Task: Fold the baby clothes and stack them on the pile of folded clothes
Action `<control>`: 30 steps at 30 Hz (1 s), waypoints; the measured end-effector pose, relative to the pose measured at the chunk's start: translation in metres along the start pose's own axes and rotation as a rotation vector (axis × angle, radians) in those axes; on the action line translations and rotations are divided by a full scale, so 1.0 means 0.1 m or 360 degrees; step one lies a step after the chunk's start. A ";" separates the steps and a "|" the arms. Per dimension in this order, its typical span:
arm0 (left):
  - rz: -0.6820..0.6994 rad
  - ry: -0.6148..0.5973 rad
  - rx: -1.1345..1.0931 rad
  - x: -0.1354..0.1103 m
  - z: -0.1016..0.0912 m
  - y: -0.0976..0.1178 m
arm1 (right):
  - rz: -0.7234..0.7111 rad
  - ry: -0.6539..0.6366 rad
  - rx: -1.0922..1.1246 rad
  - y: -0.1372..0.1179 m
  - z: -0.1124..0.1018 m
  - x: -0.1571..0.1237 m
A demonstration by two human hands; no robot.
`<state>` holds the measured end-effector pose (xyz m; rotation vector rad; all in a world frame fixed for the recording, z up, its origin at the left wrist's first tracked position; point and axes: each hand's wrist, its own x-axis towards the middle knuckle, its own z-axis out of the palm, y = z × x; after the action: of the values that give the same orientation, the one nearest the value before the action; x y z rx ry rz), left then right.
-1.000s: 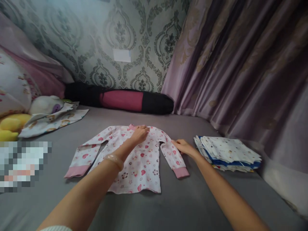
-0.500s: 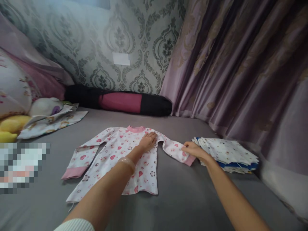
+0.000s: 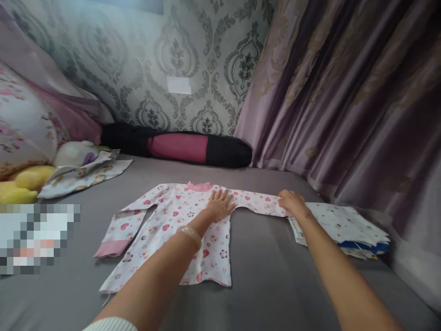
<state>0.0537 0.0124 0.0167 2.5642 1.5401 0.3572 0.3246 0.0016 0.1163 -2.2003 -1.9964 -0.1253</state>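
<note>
In the head view I see a child's top (image 3: 179, 230) lying flat in the middle of the grey bed (image 3: 268, 285), with its pink collar toward the far edge. My left hand (image 3: 220, 205) lies open on it with the fingers spread, palm down, just beside the armpit of the sleeve (image 3: 258, 204) on the curtain side. A clear bangle (image 3: 189, 233) sits on that wrist.

My right hand (image 3: 292, 203) has its fingers closed on the end of this sleeve (the cuff itself is hidden under the hand) and holds it out straight to the side. This hand touches the near corner of a stack of folded cloths (image 3: 344, 223), which rests by the right edge of the bed. A black and pink bolster (image 3: 179, 147) lies along the far edge.
</note>
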 end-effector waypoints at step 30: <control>-0.0964 0.0355 0.0113 -1.49 -1.13 -1.63 | -0.0359 -0.0272 0.0151 -2.47 1.09 -0.16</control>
<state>-0.1820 -0.0434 0.0677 2.0053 2.3322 0.5250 0.0725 0.0280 0.0235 -1.9832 -2.2862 0.1319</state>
